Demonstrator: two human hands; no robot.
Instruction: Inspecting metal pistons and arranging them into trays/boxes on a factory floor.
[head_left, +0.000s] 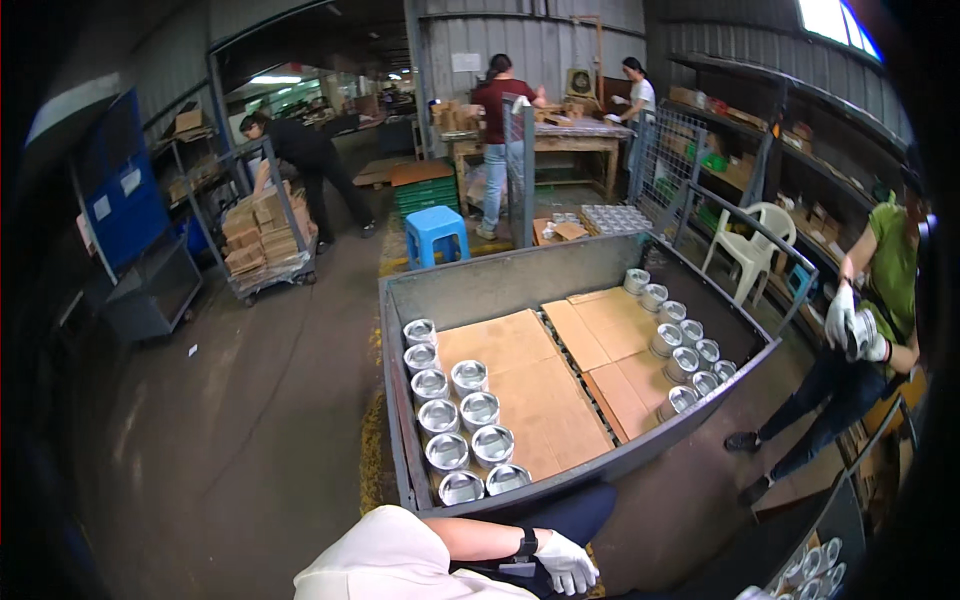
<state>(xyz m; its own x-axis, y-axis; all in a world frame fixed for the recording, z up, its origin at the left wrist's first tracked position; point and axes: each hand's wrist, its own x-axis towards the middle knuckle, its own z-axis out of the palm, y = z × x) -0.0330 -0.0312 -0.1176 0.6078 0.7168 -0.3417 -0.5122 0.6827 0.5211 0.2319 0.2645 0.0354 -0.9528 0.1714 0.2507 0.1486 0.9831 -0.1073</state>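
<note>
My left hand [568,564], in a white glove with a dark watch band above it, hangs at the lower edge beside my dark trousers. Its fingers look loosely spread and hold nothing. Just ahead of it is the near wall of a grey metal cart [590,478]. Silvery pistons [491,443] stand upright in two rows along the cart's left side. More pistons [683,363] are grouped along its right side. Between the groups, brown cardboard sheets [520,400] cover the cart's floor. My right hand is out of view.
On the right, a person in green with white gloves holds a piston [860,334]. More pistons [808,572] lie at the lower right. Past the cart stand a blue stool [436,237], a white chair [752,243] and a workbench [560,131] with two people. Another person bends near a loaded trolley [262,235].
</note>
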